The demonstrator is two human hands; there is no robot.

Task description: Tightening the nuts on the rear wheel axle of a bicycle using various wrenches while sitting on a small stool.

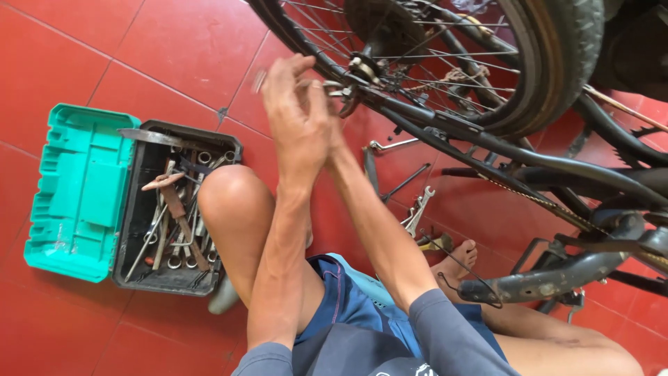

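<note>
My left hand (pixel 296 118) is raised in front of me with its fingers stretched up and slightly blurred, laid against my right hand. Only a little of my right hand (pixel 335 132) shows behind it. A metal wrench (pixel 344 92) sticks out from between the hands and reaches the axle nut (pixel 364 67) of a bicycle's rear wheel (pixel 557 63). The right hand seems to grip that wrench. My bent knee (pixel 233 202) is below the hands.
An open black toolbox (pixel 132 209) full of wrenches and tools sits on the red tiles at left, its green lid (pixel 76 188) folded out. Loose wrenches (pixel 417 209) lie under the bicycle's black frame (pixel 487 146). My bare foot (pixel 456 257) rests near them.
</note>
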